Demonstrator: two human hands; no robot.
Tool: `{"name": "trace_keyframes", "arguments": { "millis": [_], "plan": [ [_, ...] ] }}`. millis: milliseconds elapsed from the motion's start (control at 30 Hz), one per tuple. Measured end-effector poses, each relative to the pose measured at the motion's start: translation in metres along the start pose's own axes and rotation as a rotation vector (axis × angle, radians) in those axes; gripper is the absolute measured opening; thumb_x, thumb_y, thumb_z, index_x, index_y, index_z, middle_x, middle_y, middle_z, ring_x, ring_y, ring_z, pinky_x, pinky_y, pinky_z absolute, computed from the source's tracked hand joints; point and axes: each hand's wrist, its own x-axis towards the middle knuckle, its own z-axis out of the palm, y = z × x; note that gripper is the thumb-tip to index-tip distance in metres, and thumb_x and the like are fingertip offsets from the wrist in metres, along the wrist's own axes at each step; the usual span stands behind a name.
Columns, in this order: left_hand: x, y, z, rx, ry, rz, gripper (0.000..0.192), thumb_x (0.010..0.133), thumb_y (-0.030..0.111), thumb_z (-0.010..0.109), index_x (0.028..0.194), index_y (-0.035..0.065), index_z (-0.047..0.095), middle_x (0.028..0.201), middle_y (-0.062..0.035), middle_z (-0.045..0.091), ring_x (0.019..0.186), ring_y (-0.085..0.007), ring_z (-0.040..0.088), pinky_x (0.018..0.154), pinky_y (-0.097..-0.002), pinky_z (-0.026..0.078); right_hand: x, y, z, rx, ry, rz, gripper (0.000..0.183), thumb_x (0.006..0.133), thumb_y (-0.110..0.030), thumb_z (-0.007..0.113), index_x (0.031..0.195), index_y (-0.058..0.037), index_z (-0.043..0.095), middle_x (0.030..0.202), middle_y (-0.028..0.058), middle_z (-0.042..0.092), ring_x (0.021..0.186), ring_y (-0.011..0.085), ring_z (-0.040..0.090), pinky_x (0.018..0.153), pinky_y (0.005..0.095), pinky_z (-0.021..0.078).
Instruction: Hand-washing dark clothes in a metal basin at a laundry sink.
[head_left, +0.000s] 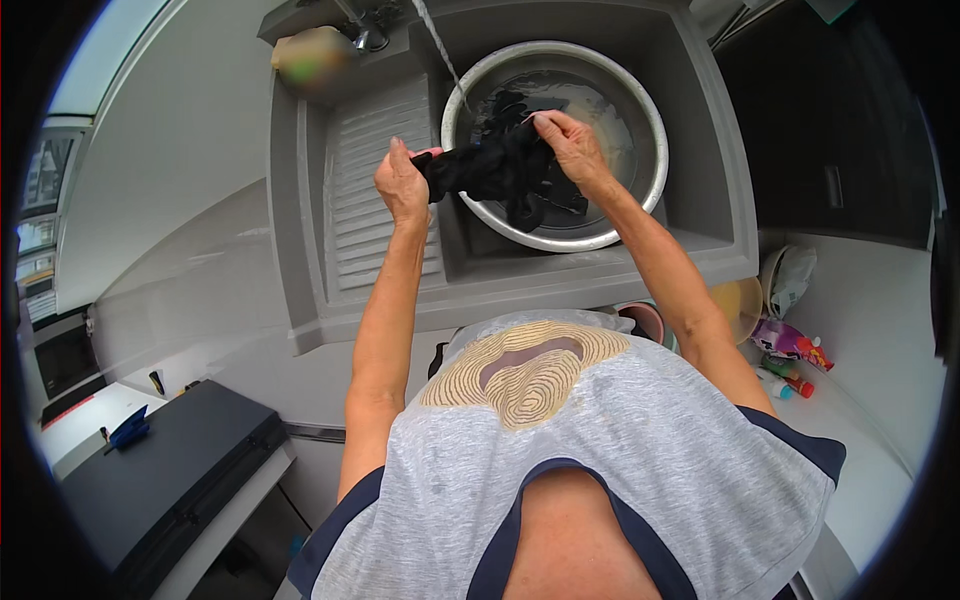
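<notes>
A black cloth garment with bits of pink at its edges is stretched between my two hands. My left hand grips its left end over the ribbed washboard of a grey laundry sink. Its right end is pinched in my right hand, above a round metal basin. Water and more dark cloth lie in the basin. A stream of water runs into it from above; where it comes from is out of view.
A tap and a blurred yellow-green object stand at the sink's upper left. Right of the sink are colourful packets, small bottles and a yellowish container. A dark case or lid lies at lower left.
</notes>
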Motion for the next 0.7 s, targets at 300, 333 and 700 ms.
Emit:
{"name": "trace_keyframes", "arguments": {
  "millis": [300,333,700],
  "plan": [
    [0.022,-0.031,0.091,0.451,-0.025,0.317,0.048,0.088,0.041,0.041,0.066,-0.0008,0.051,0.062,-0.0079,0.058,0.055,-0.0113,0.037,0.055,-0.0284,0.034,0.001,-0.037,-0.121,-0.103,0.352,-0.223,0.023,0.088,-0.028,0.049,0.092,-0.0085,0.06,0.079,-0.002,0.055,0.069,0.0046,0.049,0.065,0.0186,0.0424],
    [0.024,-0.031,0.099,0.445,-0.042,0.243,0.047,0.087,0.042,0.043,0.071,-0.0009,0.054,0.071,-0.0082,0.057,0.061,-0.0134,0.042,0.057,-0.0293,0.036,0.003,-0.033,-0.128,-0.129,0.388,-0.257,0.021,0.088,-0.027,0.051,0.091,-0.0079,0.06,0.071,-0.0031,0.053,0.065,0.0047,0.048,0.061,0.0186,0.0419],
    [0.083,-0.085,0.106,0.793,-0.38,0.183,0.043,0.083,0.032,0.053,0.117,0.0058,0.047,0.12,-0.0156,0.047,0.112,-0.0249,0.044,0.092,-0.0315,0.034,0.018,0.048,-0.167,-0.945,0.073,-0.1,0.059,0.073,-0.01,0.062,0.126,-0.0159,0.037,0.131,0.0236,0.026,0.12,0.0403,0.026,0.1,0.042,0.0255]
  ]
}}
